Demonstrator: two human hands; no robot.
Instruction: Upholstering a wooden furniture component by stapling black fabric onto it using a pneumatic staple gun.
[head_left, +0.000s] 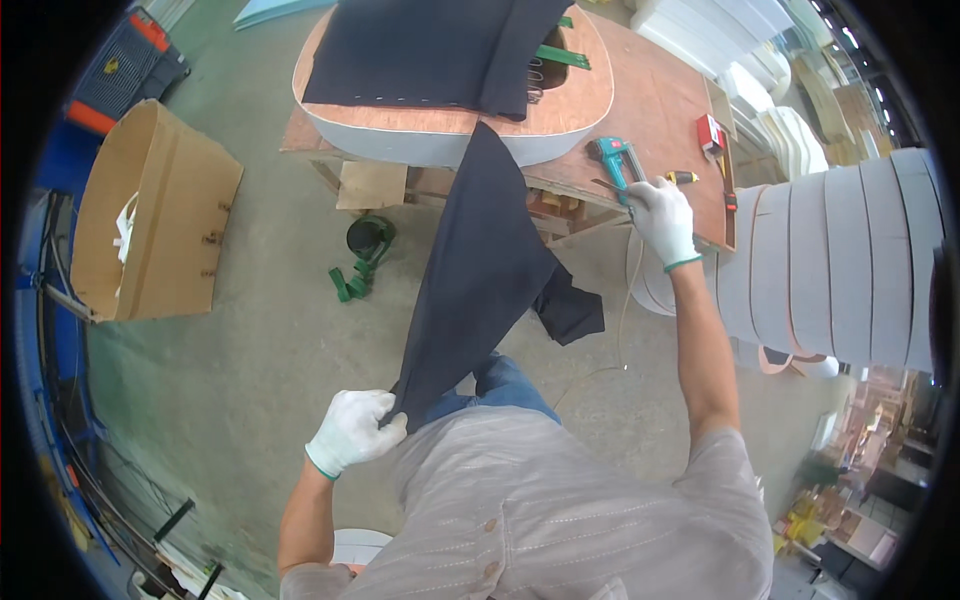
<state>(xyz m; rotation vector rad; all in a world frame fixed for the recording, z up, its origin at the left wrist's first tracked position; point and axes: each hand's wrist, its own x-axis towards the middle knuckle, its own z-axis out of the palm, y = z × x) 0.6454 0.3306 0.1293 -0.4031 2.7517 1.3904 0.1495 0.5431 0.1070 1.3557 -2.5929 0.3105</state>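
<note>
My left hand (pixel 357 430), in a white glove, pinches the lower corner of a long piece of black fabric (pixel 465 255). The cloth stretches up from there to the near edge of a wooden seat frame (pixel 450 137) on the table, and a loose end hangs to the right. At the table's right side, my gloved right hand (pixel 662 212) has its fingers closed. A thin, dark, pointed tool (pixel 608 188) sticks out to the left of it; its grip is hidden. Right beside that hand lies a teal staple gun (pixel 612 165).
More black cloth (pixel 410 55) covers the frame. On the wooden table (pixel 650 85) are a red box (pixel 710 135) and a yellow-black tool (pixel 683 177). A cardboard box (pixel 190 190) stands left, green webbing (pixel 350 285) lies on the floor, and stacked curved panels (pixel 830 260) stand right.
</note>
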